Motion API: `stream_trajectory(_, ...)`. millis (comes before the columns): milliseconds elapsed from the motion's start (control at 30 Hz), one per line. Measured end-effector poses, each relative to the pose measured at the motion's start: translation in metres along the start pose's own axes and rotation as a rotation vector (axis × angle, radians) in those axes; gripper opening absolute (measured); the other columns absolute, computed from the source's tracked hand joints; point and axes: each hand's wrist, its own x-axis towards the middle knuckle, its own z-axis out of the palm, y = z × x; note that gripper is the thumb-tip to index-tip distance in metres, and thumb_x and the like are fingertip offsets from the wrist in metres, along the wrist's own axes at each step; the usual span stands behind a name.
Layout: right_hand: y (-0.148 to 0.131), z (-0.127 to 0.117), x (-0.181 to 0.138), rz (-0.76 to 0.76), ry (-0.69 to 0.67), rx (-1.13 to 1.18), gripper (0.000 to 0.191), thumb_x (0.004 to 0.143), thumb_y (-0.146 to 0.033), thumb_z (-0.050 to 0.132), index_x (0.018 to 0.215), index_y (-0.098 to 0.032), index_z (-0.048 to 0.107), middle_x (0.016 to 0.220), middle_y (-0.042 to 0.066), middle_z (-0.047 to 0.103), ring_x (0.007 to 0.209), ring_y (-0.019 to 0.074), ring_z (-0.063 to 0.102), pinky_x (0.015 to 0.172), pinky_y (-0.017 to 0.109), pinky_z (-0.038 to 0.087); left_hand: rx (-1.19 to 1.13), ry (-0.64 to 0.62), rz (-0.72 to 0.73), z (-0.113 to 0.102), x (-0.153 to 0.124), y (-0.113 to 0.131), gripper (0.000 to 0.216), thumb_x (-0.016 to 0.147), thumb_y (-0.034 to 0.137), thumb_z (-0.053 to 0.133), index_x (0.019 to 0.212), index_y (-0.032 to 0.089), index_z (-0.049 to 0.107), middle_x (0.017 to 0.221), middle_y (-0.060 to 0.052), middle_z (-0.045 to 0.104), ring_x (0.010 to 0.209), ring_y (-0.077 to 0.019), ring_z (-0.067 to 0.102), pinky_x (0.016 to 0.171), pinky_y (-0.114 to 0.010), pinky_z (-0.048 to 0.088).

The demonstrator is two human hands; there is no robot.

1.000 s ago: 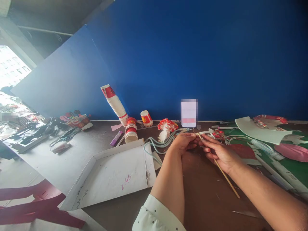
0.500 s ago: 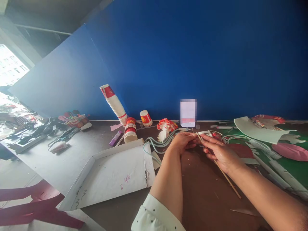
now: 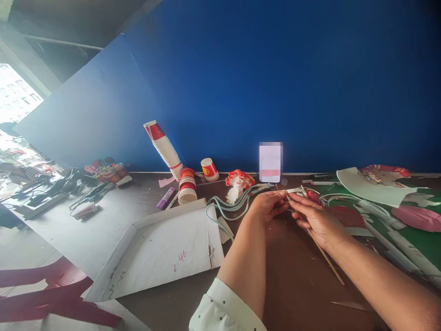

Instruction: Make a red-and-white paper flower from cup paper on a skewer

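Observation:
A thin wooden stick [image 3: 327,259] slants toward me beneath my right hand [image 3: 315,220], whose fingers are closed around its upper part. The fingers of my left hand [image 3: 270,205] pinch at the stick's top end, touching the right fingertips. The very tip is mostly covered by fingers, so I cannot make out whether anything is wrapped on it. Just behind the hands lie a white strip [image 3: 294,189] and a small red piece [image 3: 313,195]. A red-and-white paper flower [image 3: 237,184] sits left of my left hand.
At left are a shallow white cardboard box lid [image 3: 161,253], a leaning stack of paper cups [image 3: 165,151], a single cup [image 3: 209,170] and a purple glue stick [image 3: 166,197]. Pale cables [image 3: 220,202] coil beside my left wrist. Cut paper pieces [image 3: 416,217] lie on the right; a blue panel [image 3: 275,82] stands behind.
My left hand has shifted slightly right, and its fingers now cover the stick's top end, which showed before. My right hand and the stick have hardly moved.

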Motion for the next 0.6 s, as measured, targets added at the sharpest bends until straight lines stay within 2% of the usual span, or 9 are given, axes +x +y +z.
stream_trajectory(367,0.003,-0.004,0.002,-0.034,-0.008,-0.015,0.032,0.067,-0.018,0.076,0.099,-0.025,0.077,0.077,0.003,0.063,0.052,0.0053,0.051,0.033,0.010,0.027,-0.066,0.034,0.006,0.004,0.003,-0.004,0.005,0.080,0.010,0.067,0.075,0.010,0.068,0.055,0.002,0.053,0.050,-0.0040,0.050,0.058,-0.015,0.051)
stream_trajectory(467,0.003,-0.005,0.004,-0.033,0.009,-0.011,0.033,0.067,-0.019,0.076,0.100,-0.024,0.077,0.076,0.002,0.063,0.052,0.0050,0.049,0.033,0.010,0.026,-0.055,0.032,0.041,0.007,0.004,-0.007,0.005,0.077,0.011,0.071,0.081,0.010,0.071,0.056,0.002,0.054,0.049,-0.0038,0.050,0.057,-0.015,0.049)
stream_trajectory(600,0.005,-0.008,0.007,0.001,0.005,0.009,0.039,0.066,-0.018,0.074,0.104,-0.023,0.076,0.076,0.003,0.064,0.050,0.0055,0.048,0.033,0.012,0.024,0.068,0.174,0.132,0.013,0.007,-0.010,0.013,0.072,0.014,0.076,0.084,0.010,0.074,0.065,-0.002,0.063,0.053,-0.0053,0.053,0.056,-0.017,0.046)
